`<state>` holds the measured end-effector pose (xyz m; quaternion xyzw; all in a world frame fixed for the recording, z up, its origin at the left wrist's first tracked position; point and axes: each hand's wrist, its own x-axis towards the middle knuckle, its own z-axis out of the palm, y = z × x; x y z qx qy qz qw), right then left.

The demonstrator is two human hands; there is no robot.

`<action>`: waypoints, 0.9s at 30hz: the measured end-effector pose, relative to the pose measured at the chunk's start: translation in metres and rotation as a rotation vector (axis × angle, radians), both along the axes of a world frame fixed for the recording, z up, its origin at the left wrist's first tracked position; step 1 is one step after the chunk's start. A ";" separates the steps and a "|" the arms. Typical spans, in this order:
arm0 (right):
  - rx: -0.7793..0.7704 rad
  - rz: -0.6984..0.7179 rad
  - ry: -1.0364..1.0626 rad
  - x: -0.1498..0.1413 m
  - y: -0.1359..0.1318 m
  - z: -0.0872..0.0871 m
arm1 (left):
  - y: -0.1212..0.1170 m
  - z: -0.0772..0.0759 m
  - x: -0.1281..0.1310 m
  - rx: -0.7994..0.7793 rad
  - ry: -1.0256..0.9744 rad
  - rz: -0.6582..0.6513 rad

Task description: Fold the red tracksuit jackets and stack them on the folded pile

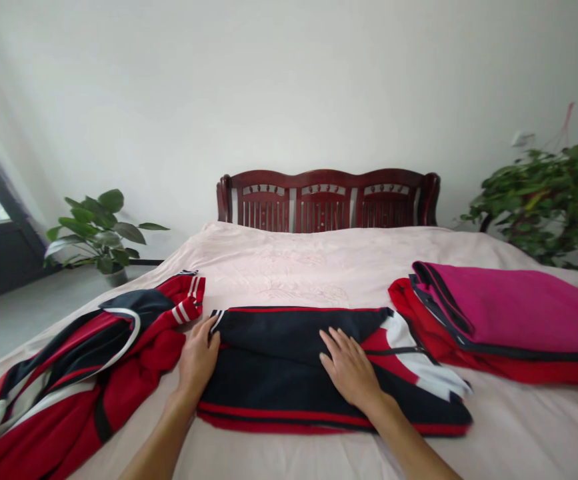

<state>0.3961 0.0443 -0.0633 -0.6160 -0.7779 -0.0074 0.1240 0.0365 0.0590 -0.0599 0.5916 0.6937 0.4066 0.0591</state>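
A navy, red and white jacket (279, 373) lies folded into a flat rectangle on the bed in front of me. White stripes mark its far left corner, and its red-and-white part is at the right. Against its left edge rests my left hand (199, 353), fingers extended and thumb apart. My right hand (349, 367) lies flat on the dark cloth right of the middle, its fingers spread. To the left, a loose heap of red and navy clothing (143, 363) with white trim is crumpled on the bed, close to my left hand.
At the right is a stack of folded clothes, a magenta piece (529, 303) over red cloth (519, 373). The pink bedsheet (289, 267) reaches a dark wooden headboard (323, 200). Potted plants stand at left (99, 227) and right (553, 200), beyond the bed.
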 end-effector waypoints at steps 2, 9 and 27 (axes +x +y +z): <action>0.000 -0.015 0.014 0.000 0.000 0.001 | -0.001 0.000 -0.007 -0.089 -0.097 0.143; 0.017 -0.015 0.018 0.000 0.001 -0.001 | 0.007 0.006 -0.036 -0.250 -0.292 0.157; 0.052 0.005 0.041 0.003 0.000 -0.001 | 0.012 0.008 -0.035 -0.277 -0.713 -0.088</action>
